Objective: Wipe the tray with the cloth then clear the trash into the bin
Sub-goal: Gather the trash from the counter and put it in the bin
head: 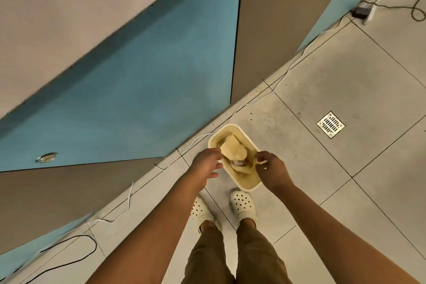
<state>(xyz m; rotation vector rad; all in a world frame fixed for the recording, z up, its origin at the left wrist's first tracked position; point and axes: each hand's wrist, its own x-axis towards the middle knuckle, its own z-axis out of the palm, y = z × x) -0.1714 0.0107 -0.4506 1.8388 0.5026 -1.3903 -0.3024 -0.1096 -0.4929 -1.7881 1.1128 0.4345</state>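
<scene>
Cream bin [247, 188] at frame centre holds trash [232, 151]; left hand [205, 163] and right hand [270, 168] hover loosely open, holding nothing. Piled trash could spill if nudged.

- Inside the cream bin [244, 185], a pale crumpled piece of trash [232, 151] covers what lies below; a small metallic item [238, 163] beside it is too small to identify.
- The bin's two side rims pass behind the left hand [205, 165] and the right hand [272, 172].
- Whether either hand touches the bin cannot be told.
- Left of the bin, the blue panel [138, 90] is blurred, and a round metal fitting [47, 157] on it is indistinct.
- Far beyond the bin, at the upper right, a dark adapter [360, 12] shows no detail, and its cable [418, 10] is cut by the frame edge.
</scene>
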